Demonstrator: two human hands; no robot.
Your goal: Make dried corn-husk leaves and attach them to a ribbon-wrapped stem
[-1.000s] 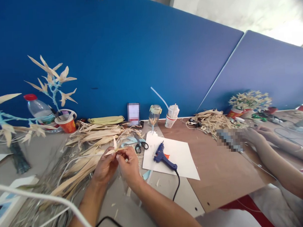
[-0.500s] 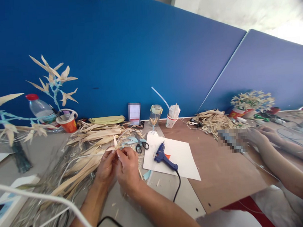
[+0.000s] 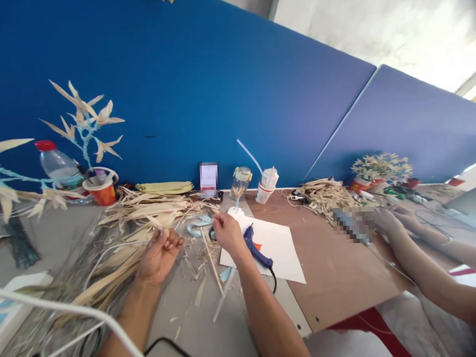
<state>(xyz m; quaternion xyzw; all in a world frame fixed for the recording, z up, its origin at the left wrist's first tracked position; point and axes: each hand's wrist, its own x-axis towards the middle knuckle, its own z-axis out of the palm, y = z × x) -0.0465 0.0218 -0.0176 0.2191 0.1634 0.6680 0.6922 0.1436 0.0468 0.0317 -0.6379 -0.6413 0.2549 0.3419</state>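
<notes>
Raised over the husk pile, my left hand is closed, pinching a pale piece of corn husk between thumb and fingers. My right hand has its fingers curled down over the scissors; part of one dark handle loop shows, and the rest is hidden beneath the hand. Just right of that wrist, a blue glue gun lies on a white sheet. Dry corn husks spread out behind and left of my left hand. Light blue strips lie between the hands.
A small husk flower stands before a lidded jar. Nearby are a phone and a paper cup. Left, a husk-flower branch rises from a red cup. A white cable crosses the foreground. Another person's arms are at right.
My hands, together at the husk piece before, have parted. The right hand has moved right onto the scissors, while the left keeps the husk piece. The view has shifted slightly.
</notes>
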